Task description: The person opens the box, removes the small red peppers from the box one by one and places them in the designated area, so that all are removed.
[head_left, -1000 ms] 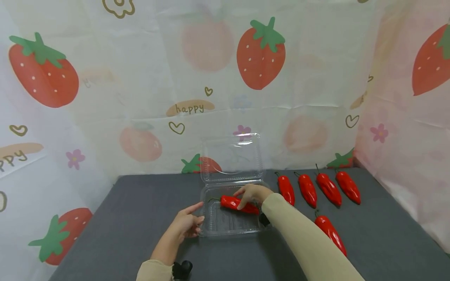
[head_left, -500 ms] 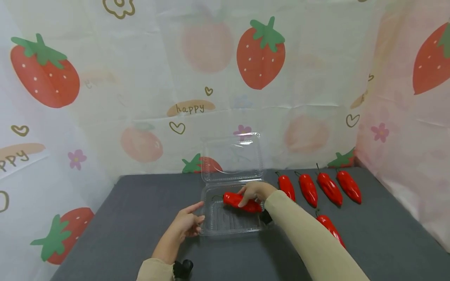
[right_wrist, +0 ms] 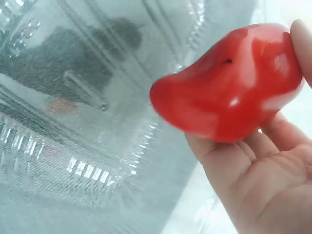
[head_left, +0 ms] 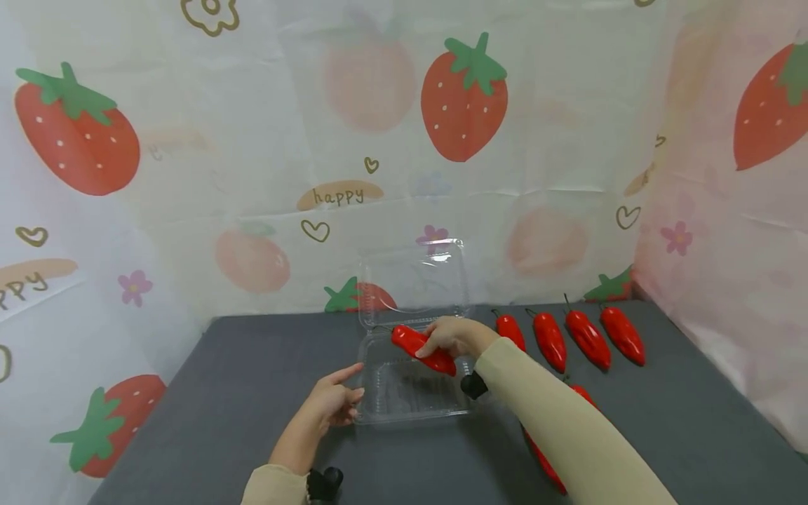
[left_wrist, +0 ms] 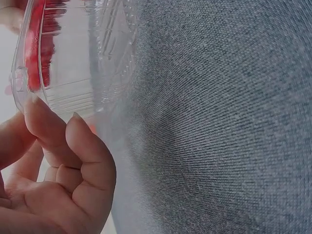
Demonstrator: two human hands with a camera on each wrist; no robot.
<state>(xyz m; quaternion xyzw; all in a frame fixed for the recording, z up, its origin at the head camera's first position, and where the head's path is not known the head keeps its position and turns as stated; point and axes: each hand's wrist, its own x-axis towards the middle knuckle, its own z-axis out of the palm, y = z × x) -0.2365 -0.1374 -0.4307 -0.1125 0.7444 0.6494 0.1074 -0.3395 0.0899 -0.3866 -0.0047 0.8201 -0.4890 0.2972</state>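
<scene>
My right hand [head_left: 456, 333] holds a red pepper [head_left: 407, 340] between thumb and fingers, above the base of a clear plastic clamshell container [head_left: 391, 403]. In the right wrist view the pepper [right_wrist: 229, 92] is clear of the container floor, its blunt tip towards the camera. The container stands with its lid [head_left: 413, 280] raised at the back. At the container's left rim is my left hand [head_left: 333, 400]; the left wrist view shows its thumb and finger pinching the rim [left_wrist: 20, 85], the other fingers curled.
Several red peppers [head_left: 549, 341] lie in a row on the grey table [head_left: 265, 365], right of the container. Another red pepper [head_left: 546, 466] is partly hidden under the right sleeve. A strawberry-printed curtain [head_left: 252, 140] closes off the back and sides.
My right hand has lifted the pepper up off the container floor and tilted it. The left hand has stayed at the left rim. The right forearm now covers more of the nearest pepper.
</scene>
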